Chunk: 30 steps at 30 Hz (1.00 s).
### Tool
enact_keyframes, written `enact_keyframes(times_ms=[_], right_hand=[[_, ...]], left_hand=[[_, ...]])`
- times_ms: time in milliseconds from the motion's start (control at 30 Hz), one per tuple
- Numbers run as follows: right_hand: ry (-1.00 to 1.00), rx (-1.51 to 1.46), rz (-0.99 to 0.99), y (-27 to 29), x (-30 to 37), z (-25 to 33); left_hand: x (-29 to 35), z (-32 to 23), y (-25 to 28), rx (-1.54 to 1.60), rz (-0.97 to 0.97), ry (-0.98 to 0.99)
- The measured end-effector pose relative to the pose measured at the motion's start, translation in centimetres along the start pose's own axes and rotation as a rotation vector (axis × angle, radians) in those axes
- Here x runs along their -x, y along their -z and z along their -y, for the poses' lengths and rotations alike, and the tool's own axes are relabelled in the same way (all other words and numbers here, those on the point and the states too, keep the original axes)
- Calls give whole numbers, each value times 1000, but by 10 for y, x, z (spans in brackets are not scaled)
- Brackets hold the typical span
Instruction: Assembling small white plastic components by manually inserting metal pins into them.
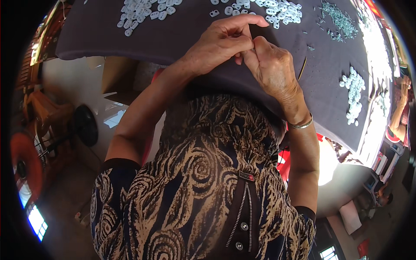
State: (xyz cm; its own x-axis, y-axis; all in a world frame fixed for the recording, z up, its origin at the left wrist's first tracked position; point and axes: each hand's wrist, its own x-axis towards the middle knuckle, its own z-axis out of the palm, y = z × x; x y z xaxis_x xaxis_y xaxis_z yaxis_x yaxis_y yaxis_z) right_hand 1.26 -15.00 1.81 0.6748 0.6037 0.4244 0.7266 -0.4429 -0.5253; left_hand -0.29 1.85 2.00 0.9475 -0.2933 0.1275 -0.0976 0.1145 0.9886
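Note:
Above the near edge of a dark cloth-covered table [173, 47], my two hands meet fingertip to fingertip. My left hand [225, 41] is closed in a pinch, with its index finger stretched out to the right. My right hand [273, 65] is closed too, thumb and fingers pressed together against the left fingertips. Whatever they pinch is hidden or too small to make out. Just beyond them lies a spread of small white oval plastic pieces with holes [281, 11]. A similar pile of white oval pieces [138, 13] lies farther left.
Small metal screws [340, 21] are heaped at the far right. Nearer on that side lie small round whitish pieces [354, 95]. A thin brown stick [302, 68] is beside my right wrist. Below the table at left are a cardboard box [119, 76] and a fan [86, 125].

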Motion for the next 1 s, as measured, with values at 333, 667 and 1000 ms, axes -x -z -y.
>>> enact_keyframes(times_ms=[333,667,1000], right_hand=[[-21,61,41,-2,1,-4],[41,77,17,-1,2,-4],[83,60,57,3,-2,-11]], left_hand=[[1,-2,0,50,-4,68],[2,-3,2,0,2,78],[2,-4,-2,-11,-21,45]])
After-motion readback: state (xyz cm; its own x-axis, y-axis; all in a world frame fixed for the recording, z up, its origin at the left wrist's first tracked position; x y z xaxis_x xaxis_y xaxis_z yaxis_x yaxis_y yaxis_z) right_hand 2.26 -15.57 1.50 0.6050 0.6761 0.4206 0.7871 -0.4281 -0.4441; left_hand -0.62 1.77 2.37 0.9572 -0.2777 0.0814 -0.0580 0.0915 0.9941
